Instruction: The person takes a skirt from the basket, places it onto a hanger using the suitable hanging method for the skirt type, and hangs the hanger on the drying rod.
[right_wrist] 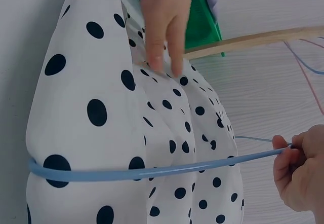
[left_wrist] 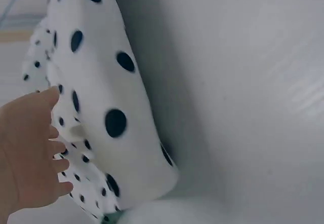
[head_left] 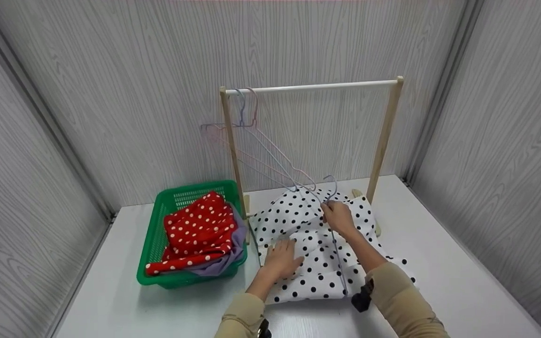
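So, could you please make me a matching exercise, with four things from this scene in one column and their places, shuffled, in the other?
Things
1. Red cloth with white dots
2. White cloth with black dots
3. Slim pink hanger
4. Slim light-blue hanger lying across the white cloth

Places
A. Hooked over the round white rail
B. Held in the right grip
C. Inside the green plastic basket
D. Spread on the white tabletop

Right pairs: 1-C, 2-D, 3-A, 4-B

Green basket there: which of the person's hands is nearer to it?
Left. The left hand is over the white dotted cloth, to the right of the green basket; the right hand grips the blue hanger farther right.
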Demonstrator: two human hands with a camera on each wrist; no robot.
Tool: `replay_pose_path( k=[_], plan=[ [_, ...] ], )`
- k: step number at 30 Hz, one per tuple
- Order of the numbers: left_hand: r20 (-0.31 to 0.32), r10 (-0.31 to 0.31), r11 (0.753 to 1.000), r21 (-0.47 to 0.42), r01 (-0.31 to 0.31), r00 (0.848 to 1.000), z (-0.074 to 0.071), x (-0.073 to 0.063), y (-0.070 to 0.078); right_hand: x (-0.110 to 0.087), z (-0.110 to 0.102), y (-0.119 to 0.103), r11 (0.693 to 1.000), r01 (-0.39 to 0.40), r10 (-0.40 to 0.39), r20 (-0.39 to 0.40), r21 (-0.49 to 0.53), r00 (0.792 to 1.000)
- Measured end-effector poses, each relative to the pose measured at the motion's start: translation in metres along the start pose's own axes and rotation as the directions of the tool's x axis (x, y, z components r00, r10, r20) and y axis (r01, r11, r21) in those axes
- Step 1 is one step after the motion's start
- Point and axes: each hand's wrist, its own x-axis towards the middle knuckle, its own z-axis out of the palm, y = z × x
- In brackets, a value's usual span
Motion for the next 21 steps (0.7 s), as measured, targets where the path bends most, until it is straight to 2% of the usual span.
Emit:
replay_pose_path(
  k=[1,2,3,5,7,9,11,13,14,15,16,17,18,19,20,21],
  plan=[
    [-0.009,0.075,0.997,0.028,-0.075,0.997,-0.002,-0.004,0.009,0.000,-0.001,0.000,1.000,0.000,0.000,0.001,-0.003,1.000],
    [-0.023,0.154,0.986,0.070,-0.152,0.988,-0.003,-0.009,0.018,0.000,-0.001,0.000,1.000,0.001,-0.001,0.002,-0.007,1.000],
    [-0.040,0.233,0.967,0.118,-0.227,0.972,-0.003,-0.014,0.027,0.000,-0.001,-0.001,1.000,-0.001,0.001,0.002,-0.008,1.000],
    [-0.085,0.385,0.904,0.233,-0.358,0.919,0.001,-0.024,0.040,0.001,-0.001,-0.002,1.000,0.003,-0.003,0.000,-0.009,1.000],
    [-0.150,0.516,0.822,0.365,-0.437,0.843,0.009,-0.029,0.045,0.002,-0.001,-0.003,1.000,0.001,-0.001,-0.002,-0.008,1.000],
    [-0.227,0.607,0.756,0.461,-0.465,0.761,0.021,-0.031,0.044,0.003,-0.001,-0.004,1.000,0.002,-0.002,-0.002,0.005,1.000],
    [-0.310,0.663,0.713,0.539,-0.449,0.682,0.033,-0.030,0.040,0.003,0.000,-0.003,1.000,0.003,-0.003,-0.004,0.014,1.000],
    [-0.371,0.683,0.698,0.585,-0.413,0.629,0.045,-0.027,0.036,0.003,0.001,-0.002,1.000,0.005,-0.005,-0.009,0.015,1.000],
    [-0.397,0.683,0.697,0.605,-0.385,0.613,0.049,-0.026,0.034,0.003,0.002,-0.001,1.000,0.002,-0.002,-0.011,0.015,1.000],
    [-0.416,0.679,0.697,0.623,-0.355,0.604,0.053,-0.024,0.032,0.002,0.003,0.000,1.000,0.001,0.000,-0.017,0.014,1.000],
    [-0.424,0.671,0.698,0.637,-0.326,0.609,0.056,-0.024,0.030,0.002,0.003,0.000,1.000,-0.004,0.004,-0.023,0.013,1.000],
    [-0.425,0.658,0.702,0.645,-0.303,0.622,0.057,-0.023,0.029,0.002,0.004,0.001,1.000,-0.011,0.012,-0.027,0.015,1.000],
    [-0.417,0.640,0.708,0.646,-0.285,0.645,0.058,-0.024,0.029,0.001,0.004,0.001,1.000,-0.019,0.020,-0.027,0.020,0.999],
    [-0.401,0.613,0.724,0.630,-0.281,0.681,0.057,-0.025,0.029,0.001,0.004,0.001,0.999,-0.027,0.028,-0.026,0.025,0.999],
    [-0.373,0.577,0.747,0.602,-0.284,0.727,0.054,-0.027,0.030,0.001,0.005,0.001,0.999,-0.034,0.035,-0.025,0.029,0.999],
    [-0.342,0.535,0.785,0.540,-0.304,0.773,0.050,-0.028,0.031,0.001,0.005,0.001,0.998,-0.041,0.042,-0.025,0.039,0.999]
  ],
)
